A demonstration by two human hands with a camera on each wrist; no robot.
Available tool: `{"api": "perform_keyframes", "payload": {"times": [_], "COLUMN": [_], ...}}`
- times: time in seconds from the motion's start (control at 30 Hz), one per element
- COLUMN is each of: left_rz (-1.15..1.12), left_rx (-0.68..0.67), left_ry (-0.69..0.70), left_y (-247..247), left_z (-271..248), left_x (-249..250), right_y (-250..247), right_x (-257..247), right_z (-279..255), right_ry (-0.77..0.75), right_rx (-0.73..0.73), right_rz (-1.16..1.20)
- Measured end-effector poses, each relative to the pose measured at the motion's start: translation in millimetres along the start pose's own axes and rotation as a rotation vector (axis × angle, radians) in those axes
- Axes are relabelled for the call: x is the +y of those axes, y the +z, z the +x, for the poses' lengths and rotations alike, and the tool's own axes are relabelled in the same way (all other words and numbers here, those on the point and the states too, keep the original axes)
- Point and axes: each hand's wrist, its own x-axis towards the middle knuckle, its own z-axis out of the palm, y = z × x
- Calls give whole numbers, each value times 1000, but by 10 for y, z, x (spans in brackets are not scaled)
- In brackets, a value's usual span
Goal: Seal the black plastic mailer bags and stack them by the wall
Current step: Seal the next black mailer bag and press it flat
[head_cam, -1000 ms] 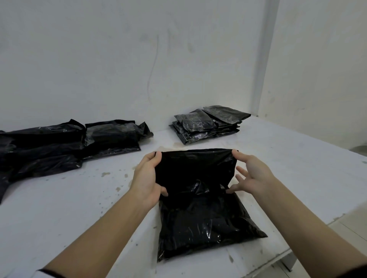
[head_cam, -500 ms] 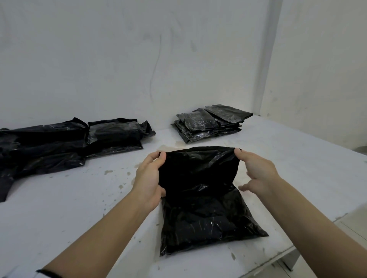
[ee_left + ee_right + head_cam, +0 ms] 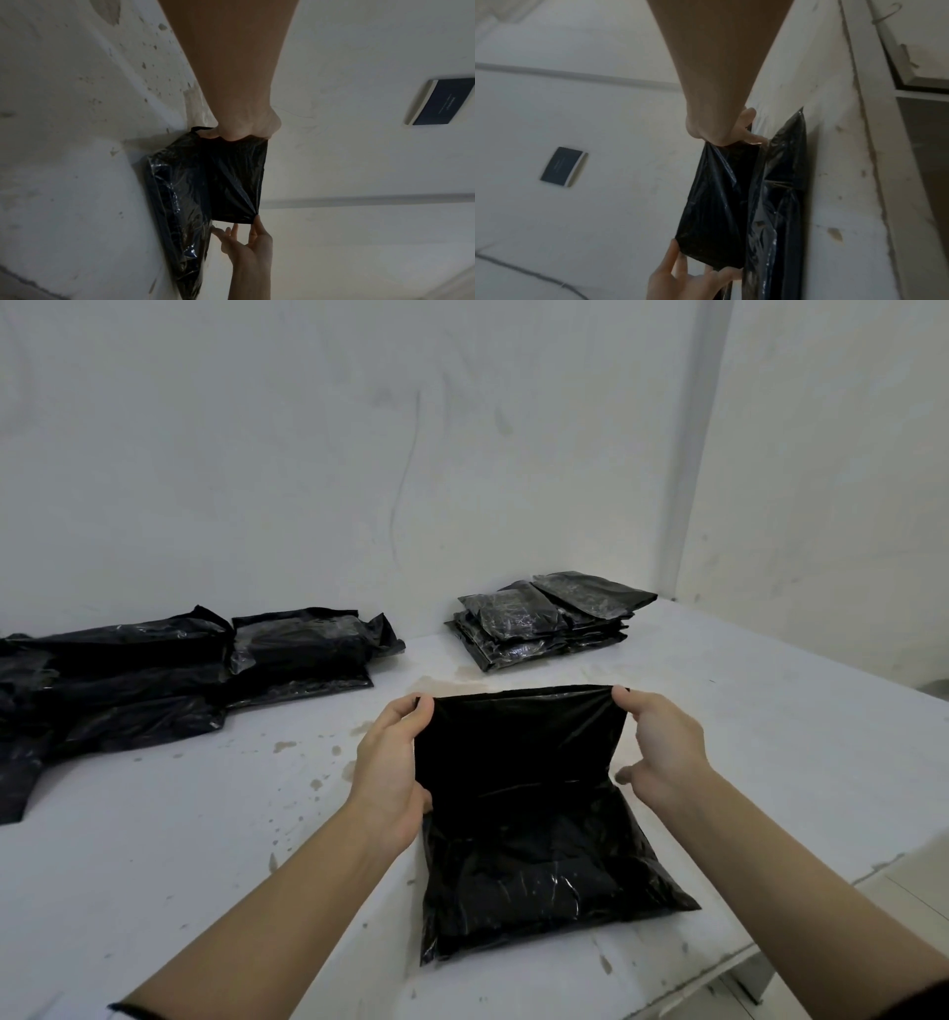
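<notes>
By the wall [image 3: 308, 454], a stack [image 3: 552, 621] beyond the held mailer bag [image 3: 524, 814].

White painted desk [image 3: 770, 737], surface chipped and stained brown in patches. Plain white walls [image 3: 257, 454], scuffed, with a thin crack running down the back one; corner sits at right. Pale tiled floor [image 3: 919, 891] past the desk's right edge. Dark rectangular plate [image 3: 442, 101] on the ceiling. Light flat and dim.

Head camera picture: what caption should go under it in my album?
Both hands, left hand and right hand, lift the flap of a black mailer bag on the white table.
</notes>
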Motion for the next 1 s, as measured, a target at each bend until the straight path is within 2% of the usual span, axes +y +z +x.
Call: {"api": "perform_keyframes", "payload": {"times": [0.1, 0.23, 0.37, 0.5, 0.6, 0.77, 1.0], "left_rz": [-14, -18, 16, -1, -41, -30, 262], "left_rx": [-8, 3, -15, 27, 40, -102, -348], "left_ry": [0, -19, -24, -62, -42, -19, 5], "left_y": [18, 17, -2, -86, -92, -158, -304], "left_z": [-7, 10, 36, 100, 88, 57, 29], "left_x": [18, 6, -3, -20, -30, -80, -188], "right_y": [-39, -82, -118, -174, -251, -357, -449], "right_x": [-42, -42, 13, 42, 62, 108, 222], "right_z": [88, 165, 189, 141, 132, 49, 86], "right_ry": [54, 142, 102, 62, 12, -51, -116], "right_rx": [-7, -56, -71, -141, -164, -310, -441], "right_rz": [-66, 31, 53, 95, 119, 82, -15]}}
